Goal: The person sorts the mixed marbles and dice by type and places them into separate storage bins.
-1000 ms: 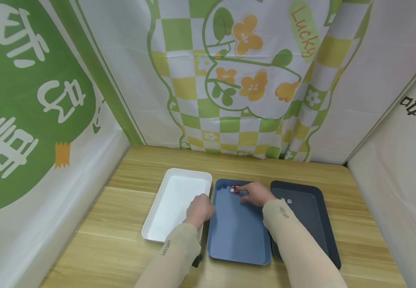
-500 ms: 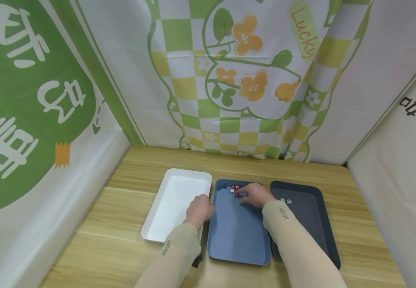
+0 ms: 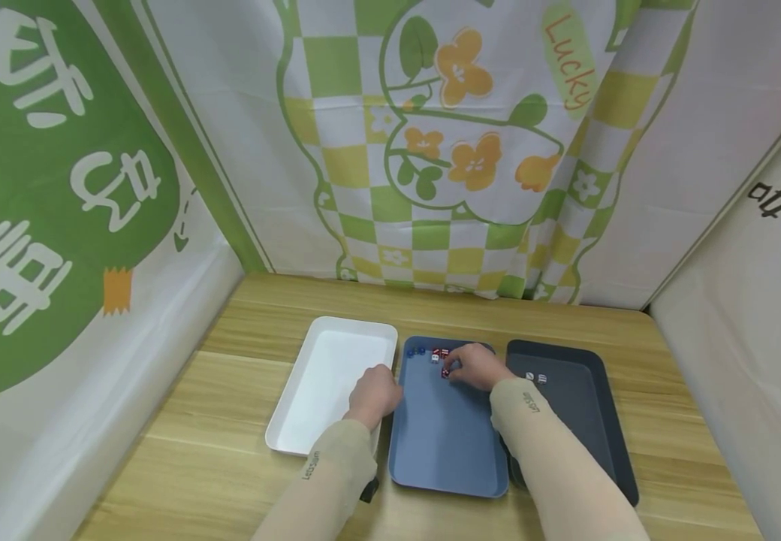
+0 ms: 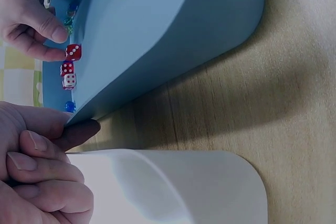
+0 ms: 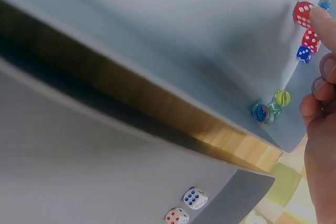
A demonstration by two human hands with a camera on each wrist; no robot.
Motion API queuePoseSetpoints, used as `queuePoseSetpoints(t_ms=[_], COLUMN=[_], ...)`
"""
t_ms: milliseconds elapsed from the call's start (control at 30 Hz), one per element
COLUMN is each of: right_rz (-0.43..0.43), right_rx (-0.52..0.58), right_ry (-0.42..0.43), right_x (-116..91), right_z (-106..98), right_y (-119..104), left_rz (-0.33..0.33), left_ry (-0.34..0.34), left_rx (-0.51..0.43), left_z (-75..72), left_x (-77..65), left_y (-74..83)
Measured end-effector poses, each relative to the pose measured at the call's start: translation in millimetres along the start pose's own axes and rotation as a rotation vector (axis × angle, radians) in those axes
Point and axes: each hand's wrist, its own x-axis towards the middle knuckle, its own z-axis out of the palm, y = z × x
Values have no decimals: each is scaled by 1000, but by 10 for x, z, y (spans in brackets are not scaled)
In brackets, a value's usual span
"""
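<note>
My left hand (image 3: 373,392) pinches the left rim of the blue tray (image 4: 136,9) between thumb and a finger, its other fingers curled. Over the far part of that tray, my right hand (image 3: 480,366) touches a red die (image 4: 73,52) with a fingertip; the thumb lies apart from the die in the left wrist view. Beyond it, more red dice (image 5: 311,40), a white die (image 4: 69,81) and a blue die (image 5: 304,54) sit close together. Blue marbles (image 3: 417,351) lie at the far left corner. Other marbles (image 5: 283,98) lie at the far right corner, hidden by my hand in the head view.
Left of the blue tray stands a white tray (image 3: 326,376). On the right is a dark tray (image 3: 589,421) holding two white dice (image 3: 536,378). All three stand on a wooden table (image 3: 181,451), with a patterned curtain (image 3: 431,248) behind its far edge.
The right fingers have drawn one red die a little toward me, away from the row by the far wall. My left hand has stayed on the rim.
</note>
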Motion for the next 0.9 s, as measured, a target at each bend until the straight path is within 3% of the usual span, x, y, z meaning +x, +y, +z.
queuePoseSetpoints(t_ms=[900], right_rz=[53], right_rx=[-76], right_ry=[-19], right_x=[31], right_z=[100], right_y=[-21], left_rz=[-6], left_ry=[-8], left_rx=[9], left_z=[-7], left_x=[-3], left_y=[6])
